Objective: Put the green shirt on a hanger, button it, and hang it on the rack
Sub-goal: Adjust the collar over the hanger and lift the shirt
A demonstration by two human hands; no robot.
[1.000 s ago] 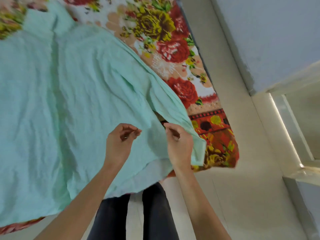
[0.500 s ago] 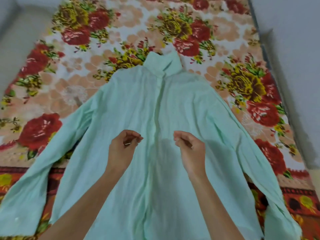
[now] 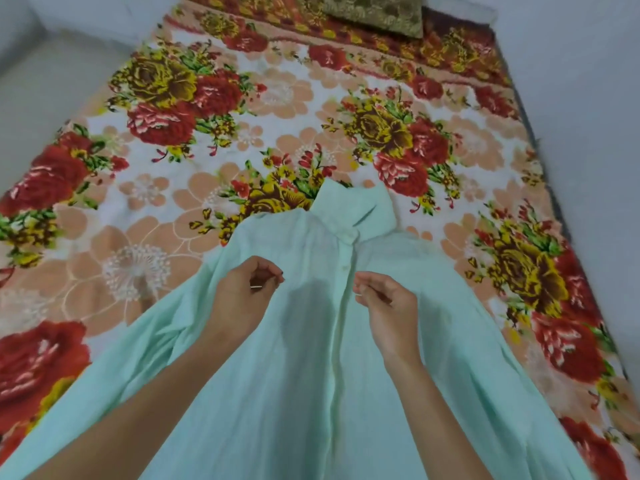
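The pale green shirt (image 3: 304, 393) lies flat on a flowered bedsheet (image 3: 277, 98), front up, sleeves spread to both sides. Its collar (image 3: 351, 209) points away from me. The button strip (image 3: 341, 306) runs down the middle and looks closed near the top. My left hand (image 3: 242, 299) hovers over the chest left of that strip, fingers curled in, a ring on one finger. My right hand (image 3: 388, 310) hovers just right of the strip, fingers also curled, nothing in it. No hanger or rack is in view.
A brown patterned pillow (image 3: 377, 12) sits at the far end of the bed. A grey wall (image 3: 588, 98) runs along the bed's right side. Pale floor (image 3: 41, 81) shows on the left.
The view has swung from the shirt's lower right edge and the floor up to its chest and collar. Both hands keep the same curled pose in front of me.
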